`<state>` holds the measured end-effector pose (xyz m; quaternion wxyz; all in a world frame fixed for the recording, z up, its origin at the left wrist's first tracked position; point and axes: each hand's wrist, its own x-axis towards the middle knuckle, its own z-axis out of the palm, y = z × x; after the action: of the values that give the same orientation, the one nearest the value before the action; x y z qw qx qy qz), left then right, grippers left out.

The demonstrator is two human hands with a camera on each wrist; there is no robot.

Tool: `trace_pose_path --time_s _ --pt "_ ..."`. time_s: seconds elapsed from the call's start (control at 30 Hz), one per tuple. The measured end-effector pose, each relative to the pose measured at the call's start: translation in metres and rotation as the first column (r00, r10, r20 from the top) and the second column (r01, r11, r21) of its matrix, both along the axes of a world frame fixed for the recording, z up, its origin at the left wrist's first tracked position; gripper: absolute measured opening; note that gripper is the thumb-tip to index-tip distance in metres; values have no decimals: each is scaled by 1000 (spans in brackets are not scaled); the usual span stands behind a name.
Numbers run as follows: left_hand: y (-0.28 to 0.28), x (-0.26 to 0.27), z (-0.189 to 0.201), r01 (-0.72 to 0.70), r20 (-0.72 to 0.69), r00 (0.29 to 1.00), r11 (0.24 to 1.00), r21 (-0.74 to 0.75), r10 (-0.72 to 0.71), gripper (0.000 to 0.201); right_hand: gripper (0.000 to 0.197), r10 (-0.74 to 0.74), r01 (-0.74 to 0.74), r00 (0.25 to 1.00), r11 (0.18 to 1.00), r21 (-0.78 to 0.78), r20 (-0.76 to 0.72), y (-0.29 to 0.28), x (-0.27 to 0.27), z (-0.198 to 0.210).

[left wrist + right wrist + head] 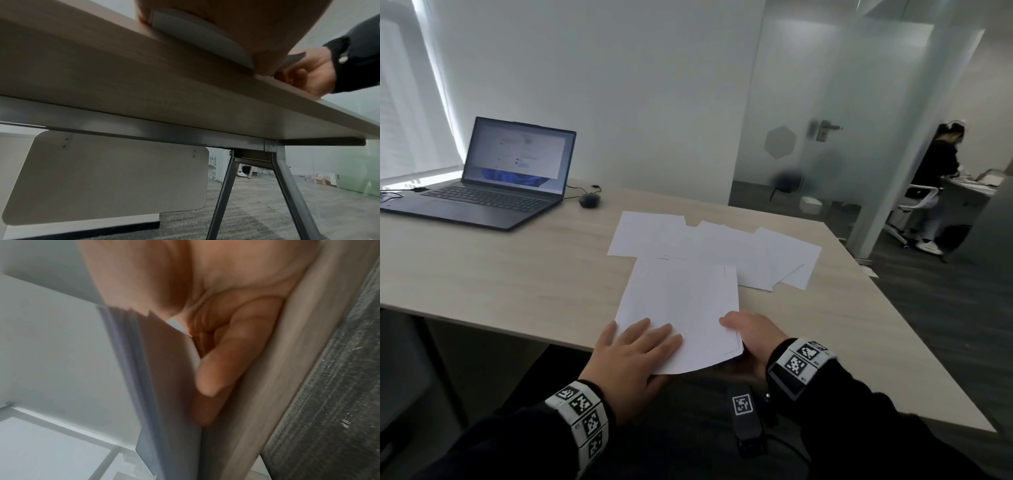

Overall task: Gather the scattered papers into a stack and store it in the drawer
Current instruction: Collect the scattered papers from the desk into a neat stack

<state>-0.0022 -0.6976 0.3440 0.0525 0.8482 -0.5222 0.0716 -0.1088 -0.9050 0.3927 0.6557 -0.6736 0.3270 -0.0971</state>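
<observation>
A small stack of white papers (681, 308) lies at the desk's near edge, its near end hanging over the edge and curving down. My left hand (643, 342) rests flat on its near left corner with fingers straight. My right hand (743, 327) grips the near right corner, thumb on top and fingers underneath. The right wrist view shows those curled fingers (232, 361) against the sheets' edges (160, 369). From below, the left wrist view shows the overhanging stack (195, 35) and my right hand (308, 76). Several more loose sheets (722, 246) lie fanned out behind the stack. No drawer is in view.
On the light wooden desk (517, 274), an open laptop (493, 178) and a mouse (589, 200) sit at the far left. Under the desk are metal legs (287, 186) and a white panel (102, 178). A person (938, 164) stands beyond the glass wall at right.
</observation>
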Motion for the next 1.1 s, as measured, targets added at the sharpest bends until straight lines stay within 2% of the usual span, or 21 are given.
trace_pose_path --time_s 0.03,0.07,0.13,0.2,0.3,0.37,0.43,0.57,0.63,0.7,0.77,0.83,0.87,0.97,1.03,1.1 --pt "0 -1 1 -2 -9 1000 1000 12 2 59 8 20 -21 1000 999 -46 -20 1 0 2" --pt "0 -3 1 -7 -25 1000 1000 24 8 61 12 30 -32 999 996 -78 -25 1 0 1" --pt "-2 -7 3 -14 -58 998 1000 26 15 66 37 38 -38 999 996 -83 -1 -2 0 -2" --pt "-4 -10 6 7 -104 995 1000 2 -7 70 48 27 -22 998 997 -74 59 -6 -5 -9" --pt "-14 -12 12 66 -201 976 992 -104 -86 75 46 -67 70 988 997 -13 138 -17 -22 -8" --pt "-23 -14 21 82 -314 938 974 -211 -147 82 34 -146 144 976 989 25 160 -31 -37 -6" --pt "-34 -15 28 41 -419 888 941 -336 -188 85 32 -226 217 958 974 66 177 -52 -53 -8" --pt "-66 -15 49 -145 -609 767 871 -470 -201 50 30 -435 401 877 897 186 204 -89 -84 -9" --pt "-87 -11 63 -202 -642 748 862 -464 -170 41 25 -509 458 829 855 242 231 -105 -95 -7" --pt "-110 -4 77 -239 -680 725 885 -399 -111 39 21 -559 483 783 823 299 273 -115 -103 -6" --pt "-137 4 92 -229 -698 716 939 -256 -16 38 22 -604 495 734 789 364 309 -122 -108 -8" --pt "-164 10 105 -130 -596 798 991 -34 84 36 18 -630 491 704 765 417 327 -125 -111 -10" --pt "-178 14 110 -89 -510 853 994 69 112 36 16 -635 485 697 760 433 333 -126 -112 -10" --pt "-214 35 116 -67 -248 957 949 308 148 40 13 -640 495 688 758 425 341 -127 -112 -12" --pt "-235 55 111 -94 -99 984 901 423 149 46 13 -619 479 701 777 410 354 -127 -113 -13" --pt "-254 74 102 -123 -32 987 862 491 159 50 14 -600 450 710 789 418 369 -128 -114 -15"
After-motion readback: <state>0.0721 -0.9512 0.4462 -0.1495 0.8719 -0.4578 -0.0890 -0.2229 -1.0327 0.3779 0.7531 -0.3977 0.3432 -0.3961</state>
